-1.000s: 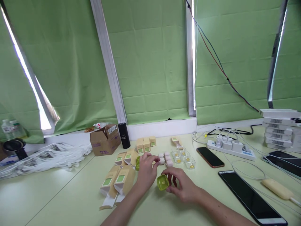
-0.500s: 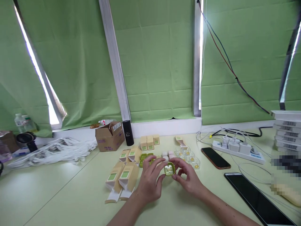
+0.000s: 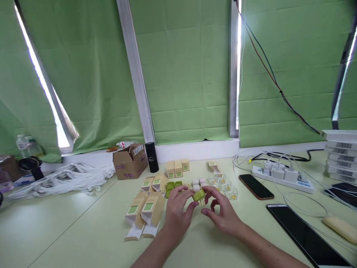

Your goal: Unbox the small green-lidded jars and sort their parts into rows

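Note:
A small olive-green case (image 3: 199,195) with a pale loop hanging from it is held just above the table, its outer shell facing me. My left hand (image 3: 180,210) pinches its left side between thumb and fingers. On the other side, my right hand (image 3: 220,210) has its index finger at the case's upper right edge, while the thumb sits lower, near the loop. Behind my left hand are more green cases (image 3: 170,185), partly hidden. Small whitish-pink pieces (image 3: 195,182) lie beyond the held case. Clear plastic containers with yellow bits (image 3: 223,183) stand beside my right hand.
Opened tan cartons (image 3: 152,206) lie left of my hands, with small closed boxes (image 3: 177,169) behind. Further back are a cardboard box (image 3: 129,163) and a black cylinder (image 3: 151,158). A phone (image 3: 256,187), a tablet (image 3: 304,234) and a power strip (image 3: 283,179) with cables occupy the right.
The green case has turned over: its hollow inside faced me before, and now its outer shell and loop show. My right thumb has moved slightly away from it.

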Demonstrator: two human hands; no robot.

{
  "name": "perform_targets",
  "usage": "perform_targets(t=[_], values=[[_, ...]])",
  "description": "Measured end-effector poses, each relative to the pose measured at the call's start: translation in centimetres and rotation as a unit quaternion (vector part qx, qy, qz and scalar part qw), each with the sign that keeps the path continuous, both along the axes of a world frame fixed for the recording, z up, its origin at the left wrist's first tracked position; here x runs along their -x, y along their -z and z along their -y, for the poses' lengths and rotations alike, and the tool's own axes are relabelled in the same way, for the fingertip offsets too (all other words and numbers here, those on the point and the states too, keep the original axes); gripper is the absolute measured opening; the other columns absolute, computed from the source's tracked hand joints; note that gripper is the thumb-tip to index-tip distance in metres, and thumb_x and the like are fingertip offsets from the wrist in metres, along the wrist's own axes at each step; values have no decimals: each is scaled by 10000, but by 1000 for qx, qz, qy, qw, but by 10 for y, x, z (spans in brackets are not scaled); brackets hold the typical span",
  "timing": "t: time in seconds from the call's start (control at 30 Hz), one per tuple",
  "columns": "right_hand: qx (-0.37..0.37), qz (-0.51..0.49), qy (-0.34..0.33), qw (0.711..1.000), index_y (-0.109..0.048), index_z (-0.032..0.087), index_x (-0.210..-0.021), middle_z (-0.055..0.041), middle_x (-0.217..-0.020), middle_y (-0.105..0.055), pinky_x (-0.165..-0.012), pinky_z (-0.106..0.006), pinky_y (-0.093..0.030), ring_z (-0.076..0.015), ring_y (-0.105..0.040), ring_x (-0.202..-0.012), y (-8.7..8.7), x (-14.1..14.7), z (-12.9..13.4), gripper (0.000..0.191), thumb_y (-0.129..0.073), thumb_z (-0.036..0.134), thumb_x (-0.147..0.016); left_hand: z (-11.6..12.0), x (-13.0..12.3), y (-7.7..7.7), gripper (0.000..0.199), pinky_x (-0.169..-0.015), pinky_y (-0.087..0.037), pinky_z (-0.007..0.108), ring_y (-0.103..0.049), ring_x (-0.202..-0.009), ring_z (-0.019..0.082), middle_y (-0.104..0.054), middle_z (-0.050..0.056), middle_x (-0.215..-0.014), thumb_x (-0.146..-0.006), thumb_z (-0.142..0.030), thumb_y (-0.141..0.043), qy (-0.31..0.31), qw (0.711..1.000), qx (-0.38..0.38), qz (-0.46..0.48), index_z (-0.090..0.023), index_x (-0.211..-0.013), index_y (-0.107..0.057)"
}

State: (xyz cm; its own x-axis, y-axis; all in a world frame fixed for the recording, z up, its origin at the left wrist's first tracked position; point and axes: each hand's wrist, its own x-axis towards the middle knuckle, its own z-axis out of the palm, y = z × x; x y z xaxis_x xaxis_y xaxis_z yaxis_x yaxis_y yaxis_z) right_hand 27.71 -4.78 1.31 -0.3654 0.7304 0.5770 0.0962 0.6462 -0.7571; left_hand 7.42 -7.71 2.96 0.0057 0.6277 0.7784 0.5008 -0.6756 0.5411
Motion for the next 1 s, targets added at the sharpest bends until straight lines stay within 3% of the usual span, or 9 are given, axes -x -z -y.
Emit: perform_targets(t=[0.13,0.3,0.43,0.53,0.77,1.0], values=[[-68,19,32,997,-482,283,-1403,-96,-1199,-639,-627,-303,-559,-220,-634,-927,5,2,-3,571,-667,215,-867,1,-4,2,167,-917,-531,469,-642,-1037,301,-713,122,-1033,-910,-375,-706,-44,999,7,-23,-218,-904,-761],[-122,31,61,990,-485,311,-1396,-96,-1241,-624,-649,-319,-572,-238,-632,-970,7,3,-4,560,-661,199,-877,2,-14,1,300,-794,-555,337,-657,-945,236,-685,98,-967,-951,-457,-643,50,994,95,26,-189,-834,-709],[-130,9,65,989,-526,303,-1303,-97,-1232,-608,-688,-323,-579,-249,-623,-1043,6,4,-5,457,-645,174,-881,-1,-19,2,362,-787,-529,322,-652,-864,214,-681,72,-892,-939,-515,-643,106,977,163,86,-175,-827,-701],[-131,-3,78,988,-548,284,-1252,-106,-1237,-587,-737,-344,-589,-265,-610,-1099,4,4,-5,412,-656,178,-868,-2,-19,1,385,-787,-512,331,-630,-839,213,-660,61,-855,-933,-538,-639,111,972,188,91,-173,-826,-698],[-113,-9,44,993,-521,287,-1276,-103,-1326,-573,-941,-402,-584,-273,-563,-1258,-2,1,-1,439,-643,176,-869,3,-16,-1,241,-1013,-466,429,-556,-1161,274,-597,87,-1168,-888,-384,-737,-3,988,147,50,-245,-1080,-691],[-90,1,29,995,-514,289,-1324,-87,-1297,-626,-991,-434,-576,-255,-625,-1188,0,1,-1,465,-616,168,-887,4,-13,1,151,-974,-470,449,-482,-1178,294,-683,78,-1076,-931,-225,-666,-15,997,58,-52,-260,-1078,-670]])
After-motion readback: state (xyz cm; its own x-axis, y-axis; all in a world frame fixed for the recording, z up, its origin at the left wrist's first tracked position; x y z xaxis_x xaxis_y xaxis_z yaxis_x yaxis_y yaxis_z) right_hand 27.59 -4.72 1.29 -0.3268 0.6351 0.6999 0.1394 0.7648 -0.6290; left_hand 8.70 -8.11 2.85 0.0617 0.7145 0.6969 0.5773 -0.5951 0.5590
